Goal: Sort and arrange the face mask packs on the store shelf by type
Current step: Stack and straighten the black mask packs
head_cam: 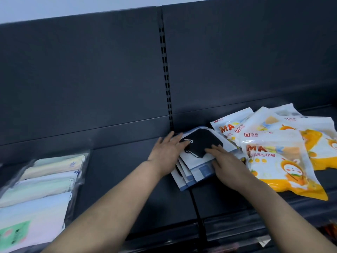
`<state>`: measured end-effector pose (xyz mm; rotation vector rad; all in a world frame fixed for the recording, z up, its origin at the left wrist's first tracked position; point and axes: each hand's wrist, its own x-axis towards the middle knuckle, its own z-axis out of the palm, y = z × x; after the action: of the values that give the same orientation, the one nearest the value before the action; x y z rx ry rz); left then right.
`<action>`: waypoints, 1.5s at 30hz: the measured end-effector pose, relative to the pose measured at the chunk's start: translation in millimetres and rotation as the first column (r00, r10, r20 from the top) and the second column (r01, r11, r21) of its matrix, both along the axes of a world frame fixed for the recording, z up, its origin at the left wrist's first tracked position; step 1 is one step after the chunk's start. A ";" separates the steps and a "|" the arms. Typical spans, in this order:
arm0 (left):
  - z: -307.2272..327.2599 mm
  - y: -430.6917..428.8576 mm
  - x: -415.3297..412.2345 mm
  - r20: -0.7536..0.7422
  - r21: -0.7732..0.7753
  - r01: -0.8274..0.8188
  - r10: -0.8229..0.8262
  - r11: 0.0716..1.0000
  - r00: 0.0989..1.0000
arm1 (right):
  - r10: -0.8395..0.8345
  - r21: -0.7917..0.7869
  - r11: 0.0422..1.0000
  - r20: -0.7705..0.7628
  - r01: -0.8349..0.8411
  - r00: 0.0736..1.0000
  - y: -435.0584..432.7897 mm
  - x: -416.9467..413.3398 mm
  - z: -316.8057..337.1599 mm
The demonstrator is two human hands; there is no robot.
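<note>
So both hands are on the small stack of black mask packs point(199, 143) sitting mid-shelf point(127, 170), right below the slotted upright point(166, 79). The left hand point(166, 152) lies against the stack's left side, fingers straight and loose, not gripping anything. The right hand point(227, 168) rests flat on the front of the top pack, fingers stretched out too. A messy pile of orange cartoon mask packs point(277, 161) sits right up against the stack on the right. The pastel mask packs point(45, 179) in clear bags lie well apart on the left.
</note>
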<state>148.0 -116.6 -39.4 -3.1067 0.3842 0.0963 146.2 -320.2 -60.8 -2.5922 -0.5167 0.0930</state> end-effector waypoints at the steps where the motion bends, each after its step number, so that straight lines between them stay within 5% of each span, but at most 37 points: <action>1: -1.7 -0.5 0.8 -0.004 0.020 0.075 -0.075 0.997 0.997 | 0.002 0.027 1.000 -0.004 -0.002 1.000 0.3 -1.2 -0.7; 9: -11.2 20.9 -18.8 0.257 0.011 0.341 -0.332 0.940 0.907 | -0.080 0.125 0.990 0.065 0.071 0.995 7.3 -1.7 -0.1; 13: -7.4 22.3 -32.0 0.157 -0.054 0.118 -0.108 0.992 0.982 | -0.087 0.130 0.989 0.147 0.068 0.985 26.3 -3.2 1.8; 17: -6.7 28.1 -31.0 0.076 -0.088 -0.103 0.110 0.991 0.991 | -0.054 -0.101 0.992 0.255 0.082 0.965 24.9 -9.7 2.6; 22: -2.4 8.4 -36.6 0.009 -0.230 -0.330 0.341 0.915 0.940 | -0.034 -0.029 0.999 0.210 0.041 0.977 19.8 -12.7 16.2; 25: -2.7 -10.0 -38.6 0.087 -0.122 -0.251 0.262 0.960 0.961 | -0.068 -0.137 0.987 0.133 0.086 0.989 10.3 -12.0 11.5; 30: -4.2 -17.6 -41.4 -0.140 -0.097 -0.287 0.272 0.953 0.952 | -0.020 0.227 0.974 -0.021 0.024 1.000 2.9 -21.6 15.2; 36: -4.8 -35.3 -59.1 -0.153 -0.013 -0.201 0.197 0.979 0.968 | 0.011 0.220 0.975 0.031 -0.017 0.999 4.0 -24.6 13.8; 39: 8.4 -19.7 -67.7 -0.179 -0.026 -0.164 0.157 0.986 0.971 | -0.006 0.152 0.988 0.107 -0.011 0.994 3.1 -24.3 17.5; 42: 26.2 8.4 -80.2 -0.156 -0.042 -0.182 0.173 0.982 0.972 | 0.124 -0.036 0.992 -0.003 -0.124 0.992 5.2 -24.1 13.7; 45: 29.5 43.4 -82.2 0.013 0.157 -0.320 0.322 0.934 0.947 | 0.222 -0.243 0.943 -0.052 -0.228 0.974 12.7 -23.5 6.5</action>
<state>65.8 -73.1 -10.0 -2.9809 -0.1302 0.1408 122.7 -307.5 -54.3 -2.7578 -0.8403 0.2817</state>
